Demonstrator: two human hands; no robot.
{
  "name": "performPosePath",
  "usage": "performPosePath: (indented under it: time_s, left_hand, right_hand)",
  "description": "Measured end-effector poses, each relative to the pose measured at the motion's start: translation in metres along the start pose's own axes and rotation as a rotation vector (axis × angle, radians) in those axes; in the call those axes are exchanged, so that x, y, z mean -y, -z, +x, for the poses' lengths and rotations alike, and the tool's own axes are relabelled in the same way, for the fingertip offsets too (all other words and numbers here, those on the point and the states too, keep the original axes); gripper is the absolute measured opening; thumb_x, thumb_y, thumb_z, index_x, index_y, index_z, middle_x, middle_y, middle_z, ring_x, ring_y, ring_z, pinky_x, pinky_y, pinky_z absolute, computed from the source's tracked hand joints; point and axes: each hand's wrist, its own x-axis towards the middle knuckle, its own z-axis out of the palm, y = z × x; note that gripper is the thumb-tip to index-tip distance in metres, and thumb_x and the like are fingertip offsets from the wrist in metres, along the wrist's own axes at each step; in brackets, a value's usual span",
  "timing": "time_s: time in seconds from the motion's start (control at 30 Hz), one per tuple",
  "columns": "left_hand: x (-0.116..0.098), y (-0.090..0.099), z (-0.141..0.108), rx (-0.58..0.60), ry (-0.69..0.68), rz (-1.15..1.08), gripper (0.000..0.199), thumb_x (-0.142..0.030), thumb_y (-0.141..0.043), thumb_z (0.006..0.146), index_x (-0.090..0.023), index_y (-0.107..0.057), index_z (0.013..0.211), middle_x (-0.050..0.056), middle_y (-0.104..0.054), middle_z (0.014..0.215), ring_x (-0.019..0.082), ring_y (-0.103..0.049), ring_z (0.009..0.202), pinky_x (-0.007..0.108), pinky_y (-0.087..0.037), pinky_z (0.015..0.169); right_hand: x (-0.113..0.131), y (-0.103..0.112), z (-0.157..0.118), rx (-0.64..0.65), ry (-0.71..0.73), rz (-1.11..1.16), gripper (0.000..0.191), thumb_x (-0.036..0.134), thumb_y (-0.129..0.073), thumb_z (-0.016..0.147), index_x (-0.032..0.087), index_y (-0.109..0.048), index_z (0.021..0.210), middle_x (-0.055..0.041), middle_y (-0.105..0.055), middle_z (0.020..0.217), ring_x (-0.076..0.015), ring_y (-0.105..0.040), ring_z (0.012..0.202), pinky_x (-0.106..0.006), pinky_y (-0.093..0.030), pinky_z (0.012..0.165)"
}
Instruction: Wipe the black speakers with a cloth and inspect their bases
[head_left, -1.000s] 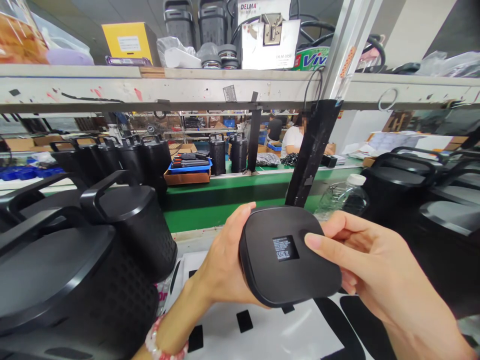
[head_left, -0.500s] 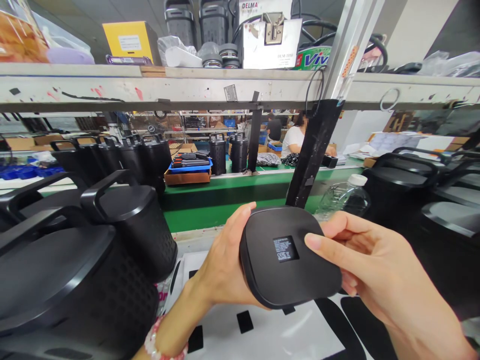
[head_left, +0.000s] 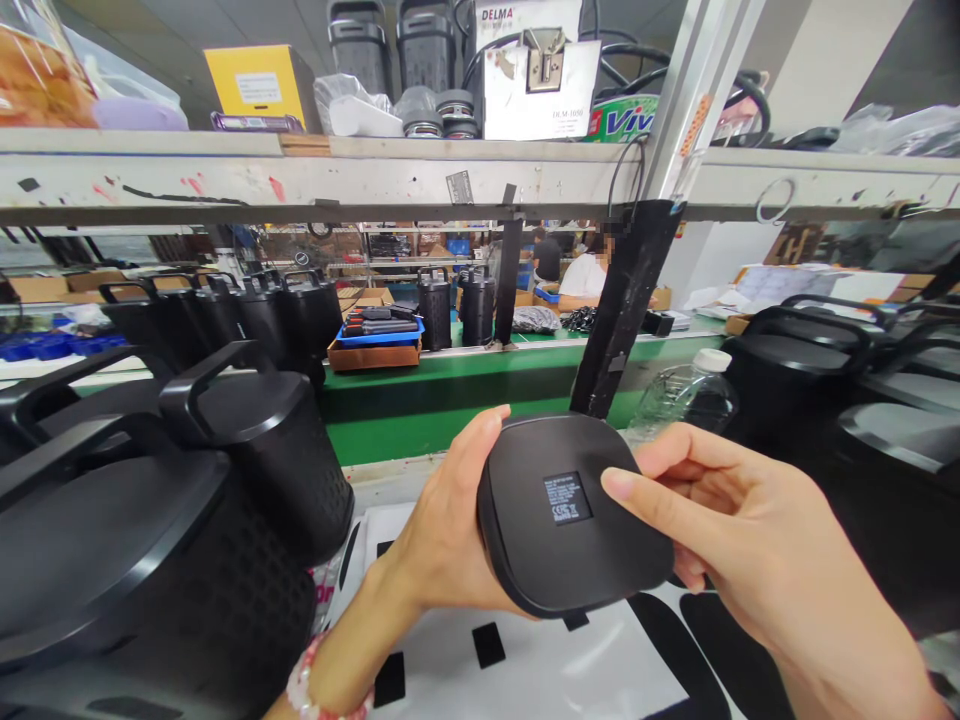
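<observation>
A black device (head_left: 525, 550) with rounded corners is held up in front of me, its flat face toward the camera. A small dark label (head_left: 568, 498) with white print lies near the middle of that face. My left hand (head_left: 450, 530) wraps round the device from the left and behind, most of its fingers hidden. At the right side my right hand (head_left: 742, 530) grips the edge, the thumb lying on the face beside the label. Beneath the device is a white sheet (head_left: 442, 660) with black shapes.
Black speakers with handles (head_left: 247, 450) stand close on the left, more (head_left: 802, 370) on the right. A clear bottle (head_left: 686, 395) stands behind my right hand. A post (head_left: 626, 300) and a loaded shelf (head_left: 375, 175) are ahead; a person (head_left: 583, 278) sits beyond.
The device and my right hand have shifted slightly left. The seated person's arm, seen right of the post before, is now out of sight.
</observation>
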Motion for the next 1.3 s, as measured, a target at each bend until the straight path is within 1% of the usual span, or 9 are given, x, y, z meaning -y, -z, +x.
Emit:
performPosePath:
  time_s: [0.13, 0.33, 0.53, 0.67, 0.77, 0.9, 1.1, 1.2, 1.3]
  left_hand:
    - [0.002, 0.0, 0.001, -0.06, -0.198, 0.049, 0.107, -0.052, -0.086, 0.059, -0.027, -0.03, 0.146, 0.022, -0.027, 0.153, 0.04, -0.043, 0.136, 0.053, -0.052, 0.099]
    - [-0.002, -0.008, -0.007, -0.084, -0.206, 0.068, 0.086, -0.038, -0.088, 0.063, -0.034, -0.046, 0.138, 0.009, -0.003, 0.164, 0.041, -0.032, 0.143, 0.055, -0.049, 0.105]
    - [-0.007, -0.032, -0.019, -0.24, 0.081, -0.107, 0.089, -0.027, -0.066, 0.088, -0.035, -0.009, 0.155, 0.011, -0.029, 0.158, 0.028, -0.06, 0.122, 0.037, -0.068, 0.074]
    - [0.004, -0.026, -0.015, -0.257, -0.148, -0.092, 0.097, -0.028, -0.088, 0.064, -0.044, -0.034, 0.143, 0.002, -0.014, 0.164, 0.036, -0.038, 0.142, 0.057, -0.05, 0.106]
    - [0.01, -0.015, -0.008, -0.207, -0.192, -0.096, 0.121, -0.035, -0.095, 0.051, -0.032, -0.023, 0.149, 0.015, -0.012, 0.162, 0.04, -0.035, 0.142, 0.06, -0.042, 0.111]
    - [0.01, -0.008, -0.005, -0.131, -0.166, -0.03, 0.123, -0.047, -0.089, 0.058, -0.022, -0.016, 0.153, 0.022, -0.033, 0.152, 0.036, -0.04, 0.14, 0.053, -0.044, 0.11]
    - [0.011, -0.009, -0.006, -0.133, -0.199, 0.039, 0.118, -0.058, -0.084, 0.059, -0.022, -0.021, 0.152, 0.022, -0.035, 0.15, 0.036, -0.043, 0.138, 0.053, -0.048, 0.105]
    - [0.012, -0.006, -0.006, -0.141, -0.184, 0.024, 0.117, -0.057, -0.084, 0.06, -0.024, -0.02, 0.153, 0.022, -0.037, 0.15, 0.038, -0.042, 0.138, 0.055, -0.049, 0.104]
    - [0.011, -0.002, -0.006, -0.149, -0.151, 0.049, 0.12, -0.051, -0.087, 0.057, -0.024, -0.02, 0.153, 0.022, -0.039, 0.149, 0.038, -0.046, 0.136, 0.056, -0.048, 0.105]
  right_hand:
    - [0.0, -0.001, -0.001, -0.007, 0.009, -0.017, 0.037, 0.049, -0.079, 0.065, 0.02, -0.057, 0.065, 0.007, -0.045, 0.053, -0.0042, -0.038, 0.039, -0.014, -0.03, 0.035]
    - [0.004, 0.0, 0.004, 0.004, 0.003, 0.056, 0.036, 0.044, -0.083, 0.062, 0.019, -0.056, 0.064, 0.0072, -0.048, 0.053, -0.0034, -0.038, 0.036, -0.013, -0.03, 0.034]
    - [0.006, 0.001, 0.008, 0.014, 0.018, 0.088, 0.037, 0.045, -0.083, 0.062, 0.019, -0.057, 0.063, 0.0065, -0.048, 0.052, -0.0037, -0.038, 0.036, -0.013, -0.03, 0.033]
    - [0.004, 0.002, 0.008, 0.022, 0.019, 0.066, 0.037, 0.046, -0.082, 0.063, 0.019, -0.056, 0.063, 0.0066, -0.048, 0.052, -0.0042, -0.037, 0.036, -0.014, -0.03, 0.032]
    - [0.0, 0.002, 0.007, 0.031, 0.055, 0.018, 0.036, 0.048, -0.078, 0.067, 0.02, -0.055, 0.064, 0.0069, -0.048, 0.051, -0.0053, -0.038, 0.036, -0.016, -0.03, 0.032]
    - [-0.01, 0.0, 0.013, -0.033, 0.369, -0.304, 0.04, 0.053, -0.062, 0.084, 0.021, -0.055, 0.061, 0.005, -0.048, 0.048, -0.0082, -0.041, 0.037, -0.02, -0.031, 0.036]
    - [-0.009, 0.013, 0.029, -0.478, 0.695, -0.989, 0.053, 0.057, -0.045, 0.094, 0.022, -0.046, 0.054, 0.0026, -0.043, 0.039, -0.0128, -0.037, 0.034, -0.028, -0.02, 0.04]
    - [-0.008, 0.018, 0.031, -0.442, 0.778, -0.843, 0.039, 0.048, -0.045, 0.097, 0.019, -0.069, 0.103, -0.0071, -0.071, 0.079, -0.0206, -0.064, 0.063, -0.031, -0.043, 0.054]
    - [-0.018, 0.014, 0.029, 0.1, 0.895, -0.637, 0.053, 0.04, -0.039, 0.101, 0.027, -0.032, 0.153, -0.0068, -0.045, 0.151, -0.0238, -0.05, 0.131, -0.038, -0.044, 0.102]
